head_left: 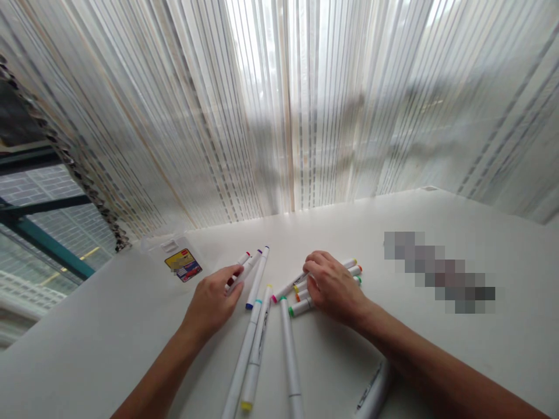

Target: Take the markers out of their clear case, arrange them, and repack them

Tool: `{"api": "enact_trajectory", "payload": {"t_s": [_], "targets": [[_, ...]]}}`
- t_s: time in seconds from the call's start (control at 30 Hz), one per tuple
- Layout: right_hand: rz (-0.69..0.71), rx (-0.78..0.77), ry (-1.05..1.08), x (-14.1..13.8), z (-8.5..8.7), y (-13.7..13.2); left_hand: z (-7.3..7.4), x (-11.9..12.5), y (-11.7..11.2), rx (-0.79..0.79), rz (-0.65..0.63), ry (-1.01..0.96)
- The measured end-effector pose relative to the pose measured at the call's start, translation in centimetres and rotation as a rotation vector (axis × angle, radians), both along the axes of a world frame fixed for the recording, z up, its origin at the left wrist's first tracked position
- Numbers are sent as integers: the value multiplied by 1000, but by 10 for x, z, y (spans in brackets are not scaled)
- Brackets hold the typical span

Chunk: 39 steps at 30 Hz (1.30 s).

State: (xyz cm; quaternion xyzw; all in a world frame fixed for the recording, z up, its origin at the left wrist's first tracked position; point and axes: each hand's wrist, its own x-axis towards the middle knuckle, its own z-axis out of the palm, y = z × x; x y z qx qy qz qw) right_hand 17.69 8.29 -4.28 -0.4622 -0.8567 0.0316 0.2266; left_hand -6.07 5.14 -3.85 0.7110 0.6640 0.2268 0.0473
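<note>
My left hand is closed on white markers at the left, thumb on one side and fingers on the other. A purple-ended marker and a red-ended one stick out past its fingers. Beside it lies a blue-ended marker. My right hand has its fingers curled down over a group of markers with yellow, orange and green ends; part of the group is hidden under the palm. A pink-ended marker points out from its fingertips. Nearer lie a yellow-ended marker, a turquoise-ended marker and a green-ended marker.
A clear plastic case with a yellow and blue label stands at the left back of the white table. A blurred-out item lies at the right. Another white marker is partly under my right forearm. A striped curtain hangs behind.
</note>
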Motion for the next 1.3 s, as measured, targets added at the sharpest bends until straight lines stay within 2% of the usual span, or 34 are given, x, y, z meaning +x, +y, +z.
{"api": "enact_trajectory", "payload": {"t_s": [0.13, 0.2, 0.4, 0.8, 0.93, 1.03, 1.1, 1.2, 1.3], "targets": [[8, 17, 3, 0, 0, -1, 5, 18, 14, 15, -210, -18], [7, 29, 12, 0, 0, -1, 5, 32, 26, -8, -266, 17], [-2, 32, 6, 3, 1, 0, -3, 61, 57, -32, -347, 37], [11, -6, 19, 3, -3, 4, -14, 81, 65, -2, -450, -16], [3, -9, 5, 5, -3, 5, -2, 72, 53, 30, -421, -12], [-1, -17, -8, 4, -2, 4, 10, 54, 29, 30, -319, 17], [1, -28, -8, 4, -1, 3, 15, 42, 10, -52, -278, 58], [14, -38, 0, 3, -1, 2, 12, 33, -12, -149, -298, 92], [12, -28, 2, 3, -1, 2, 2, 32, -21, -160, -279, 145]]}}
